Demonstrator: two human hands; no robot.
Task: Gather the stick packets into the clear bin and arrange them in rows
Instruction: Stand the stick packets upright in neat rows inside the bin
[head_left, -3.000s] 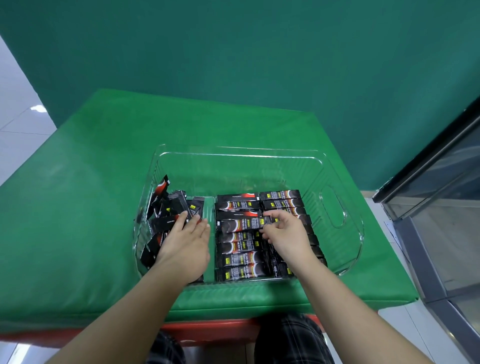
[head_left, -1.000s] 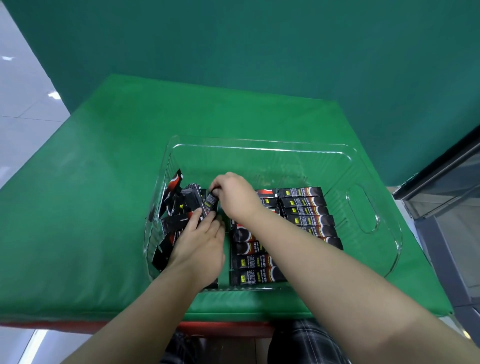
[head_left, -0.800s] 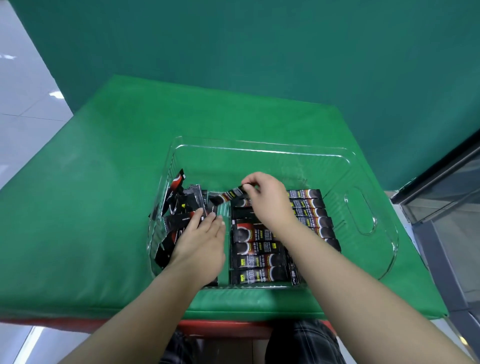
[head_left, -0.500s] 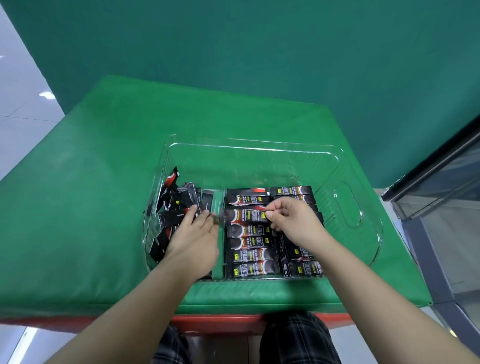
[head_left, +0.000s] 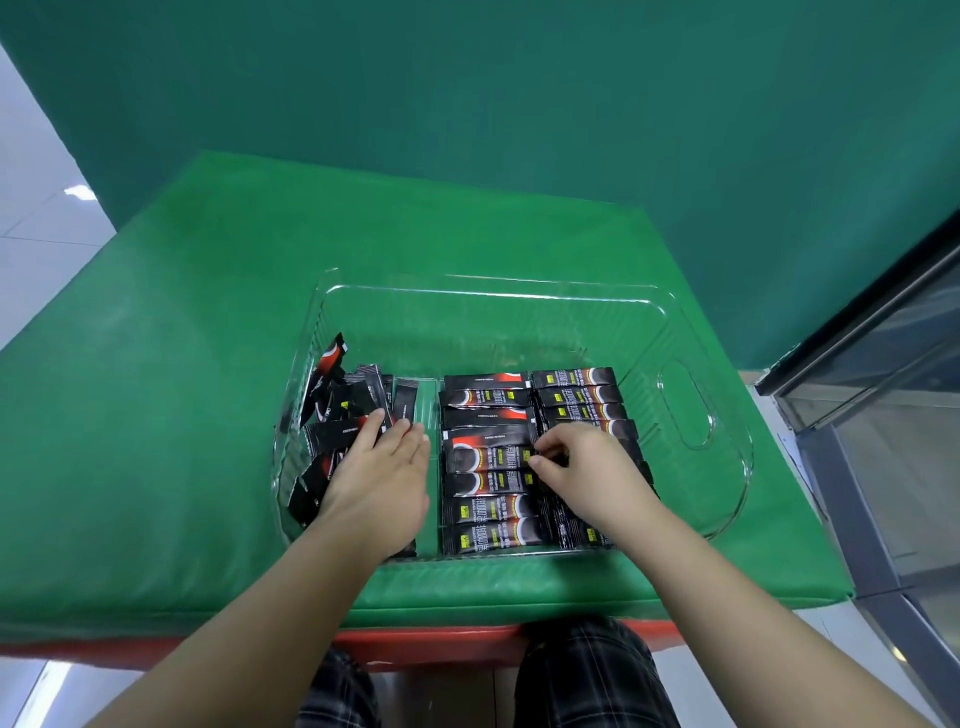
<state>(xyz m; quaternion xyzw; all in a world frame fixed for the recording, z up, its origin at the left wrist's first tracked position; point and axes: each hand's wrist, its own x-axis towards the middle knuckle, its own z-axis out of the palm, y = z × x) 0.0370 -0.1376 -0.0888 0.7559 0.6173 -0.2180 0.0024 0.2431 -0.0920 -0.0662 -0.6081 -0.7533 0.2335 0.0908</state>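
Observation:
The clear bin (head_left: 691, 322) sits on the green table. Inside it, black stick packets lie flat in two neat columns: a middle row stack (head_left: 485, 415) and a right row stack (head_left: 576, 395). A loose, untidy pile of packets (head_left: 337, 410) fills the bin's left end. My left hand (head_left: 379, 478) lies flat, palm down, fingers together, on that pile. My right hand (head_left: 587, 467) rests over the seam between the two columns, thumb and forefinger pinching the end of a packet (head_left: 493, 457) in the middle column.
The green padded table (head_left: 182, 389) has a red front edge (head_left: 441, 644). A teal wall stands behind. A glass-fronted cabinet (head_left: 893, 364) stands at the right. The bin's far half holds no packets; a handle cut-out (head_left: 685, 405) is in its right wall.
My right hand took a packet from the loose left pile, carried it right and laid it in the middle column. My left hand stayed on the pile.

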